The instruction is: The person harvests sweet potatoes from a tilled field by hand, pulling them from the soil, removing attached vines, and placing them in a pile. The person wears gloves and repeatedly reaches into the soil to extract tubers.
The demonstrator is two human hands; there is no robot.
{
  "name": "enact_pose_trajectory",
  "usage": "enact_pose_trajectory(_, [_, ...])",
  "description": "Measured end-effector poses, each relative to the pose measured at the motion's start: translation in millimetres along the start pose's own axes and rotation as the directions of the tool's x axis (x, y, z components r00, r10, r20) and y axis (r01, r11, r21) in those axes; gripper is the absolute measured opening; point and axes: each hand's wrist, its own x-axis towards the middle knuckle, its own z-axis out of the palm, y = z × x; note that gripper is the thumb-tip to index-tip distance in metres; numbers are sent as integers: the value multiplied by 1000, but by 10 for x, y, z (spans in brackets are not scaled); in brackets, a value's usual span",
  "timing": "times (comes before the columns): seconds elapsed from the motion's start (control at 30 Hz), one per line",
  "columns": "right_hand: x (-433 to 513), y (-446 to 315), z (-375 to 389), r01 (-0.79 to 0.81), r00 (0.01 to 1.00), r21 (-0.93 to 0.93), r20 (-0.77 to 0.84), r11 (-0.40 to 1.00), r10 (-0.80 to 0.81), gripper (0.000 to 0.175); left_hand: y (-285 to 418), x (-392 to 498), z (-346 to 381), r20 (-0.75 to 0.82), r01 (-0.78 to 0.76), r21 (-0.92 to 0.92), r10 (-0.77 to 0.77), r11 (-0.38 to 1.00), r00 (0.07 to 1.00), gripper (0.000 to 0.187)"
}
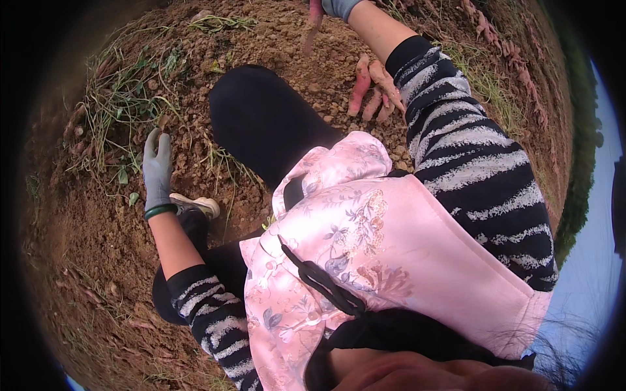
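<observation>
My left hand [157, 168], in a grey glove with a green bangle at the wrist, is over the soil beside cut green vines [117, 112]. Its fingers are extended and slightly apart, with nothing seen in them. At the top edge, partly cut off by the picture, my right hand [340, 7] in a grey-blue glove holds a reddish sweet potato [315, 19], whose lower end is blurred. Below that hand, near my striped right sleeve, several pink sweet potatoes [372, 90] lie together on the loose soil [303, 73].
My black-clad knee [259, 112] stands between the hands, and a light shoe [198, 205] is near my left wrist. A long row of sweet potatoes [513, 54] runs along the upper right. More roots [88, 293] lie scattered at lower left. Dry vines [489, 88] border the row.
</observation>
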Motion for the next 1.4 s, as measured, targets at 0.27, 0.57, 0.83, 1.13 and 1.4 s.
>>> enact_pose_trajectory(0.27, [-600, 1812, -1877, -529, 846, -172, -43, 831, 531, 38, 65, -86, -219, 66, 98, 75, -103, 992, 992, 49])
enact_pose_trajectory(0.57, [-1117, 1843, -2250, -78, 767, -880, 247, 468, 592, 51, 194, -272, -812, 162, 15, 354, -77, 935, 984, 52])
enact_pose_trajectory(0.83, [-1266, 1929, -2326, -303, 798, -894, -48, 331, 600, 73, 72, -541, -1120, 153, 126, 317, -182, 940, 971, 51])
enact_pose_trajectory(1.13, [-1910, 1378, -1709, -60, 968, -877, 65, 478, 241, 64, 133, -498, -1073, 166, 93, 316, -152, 944, 974, 49])
enact_pose_trajectory(1.4, [-2061, 1239, -1628, 45, 950, -900, 173, 433, 262, 55, 144, -517, -1062, 205, 60, 385, -148, 921, 968, 49])
